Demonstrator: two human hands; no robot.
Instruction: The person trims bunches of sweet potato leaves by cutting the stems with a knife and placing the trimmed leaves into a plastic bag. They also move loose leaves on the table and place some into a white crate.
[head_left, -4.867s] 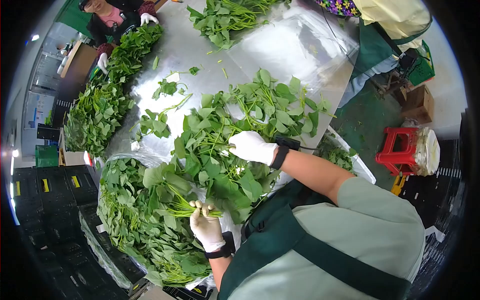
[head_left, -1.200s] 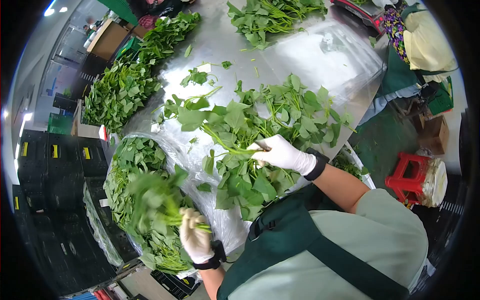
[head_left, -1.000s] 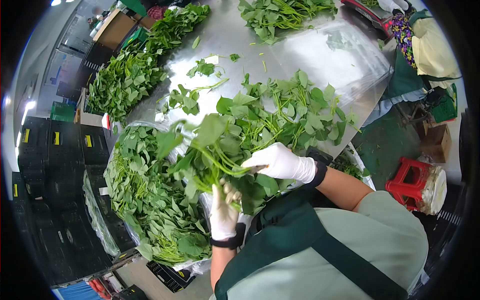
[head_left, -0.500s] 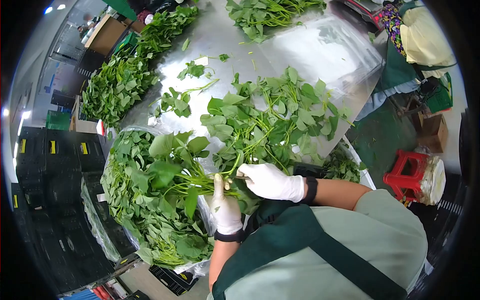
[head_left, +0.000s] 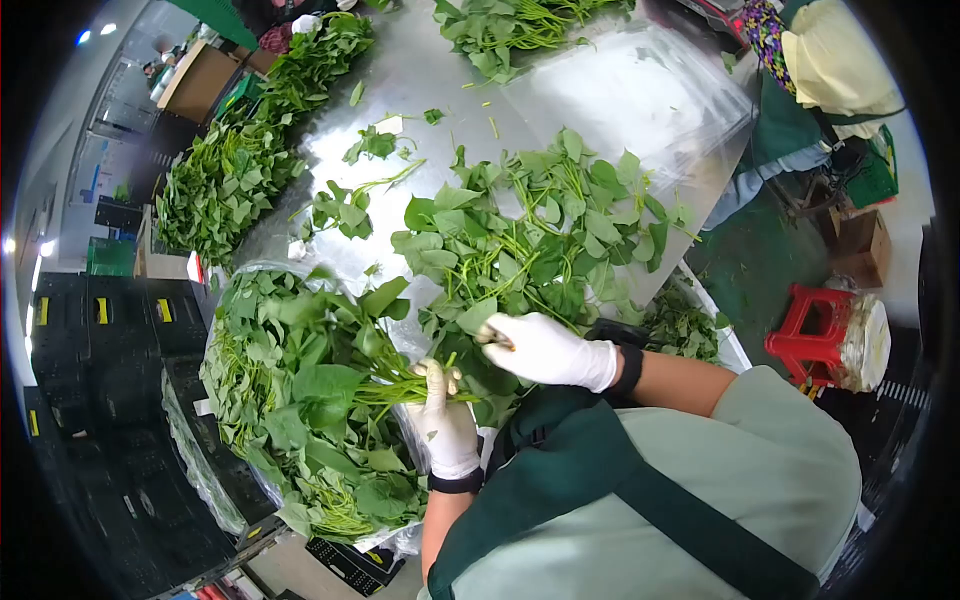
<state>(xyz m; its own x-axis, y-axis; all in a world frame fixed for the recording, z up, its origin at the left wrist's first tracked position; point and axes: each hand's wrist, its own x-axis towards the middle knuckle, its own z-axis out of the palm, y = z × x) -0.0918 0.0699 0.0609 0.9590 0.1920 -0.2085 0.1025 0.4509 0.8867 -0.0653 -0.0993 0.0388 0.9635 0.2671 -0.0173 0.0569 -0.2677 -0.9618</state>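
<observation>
My left hand [head_left: 450, 435], in a white glove, is wrapped round a bunch of leafy green stems [head_left: 385, 392]. The bunch's leaves point left over a filled bag, and its stem ends stick out past my fingers. My right hand [head_left: 555, 350], also gloved in white, is closed with its fingertips pinched, just right of and above the bunch. A leaf [head_left: 478, 316] shows beside those fingertips; whether they grip it or a stem is hidden. Beyond the hands, a loose heap of leafy greens [head_left: 545, 230] is spread on the metal table [head_left: 415, 90].
Left of me stands a clear plastic bag full of greens [head_left: 245, 375], near stacked black crates [head_left: 110, 340]. Plastic sheets [head_left: 630, 95] lie on the table. A red stool [head_left: 808, 330] is at right. A co-worker's yellow sleeve [head_left: 840, 65] shows at upper right.
My right hand has moved slightly away from the bunch, and its fingers have curled. The bunch in my left hand has dipped a little. The view has shifted slightly.
</observation>
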